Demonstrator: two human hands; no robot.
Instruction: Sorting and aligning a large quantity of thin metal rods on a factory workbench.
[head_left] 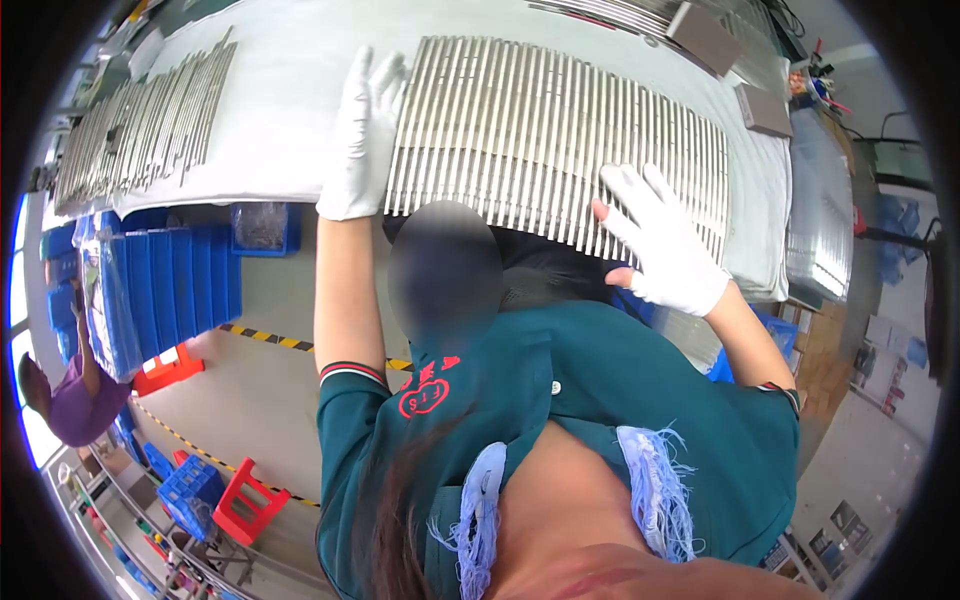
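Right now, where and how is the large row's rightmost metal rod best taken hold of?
Probably mid-length, right hand coming from the right: this slender rod lies flat, neighbouring rods crowd its left, and white cloth borders its right.

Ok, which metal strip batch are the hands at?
The wide, even batch: left hand at its left edge, right hand over its lower right. The far-left batch is ragged, untouched.

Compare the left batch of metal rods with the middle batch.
The left batch has ragged, uneven ends; the middle batch forms a neat row with evenly lined ends.
No hand is at the left batch; the left hand is alongside the middle batch, and the right hand spreads over its right part.
Both are silvery and lie on the white cover.
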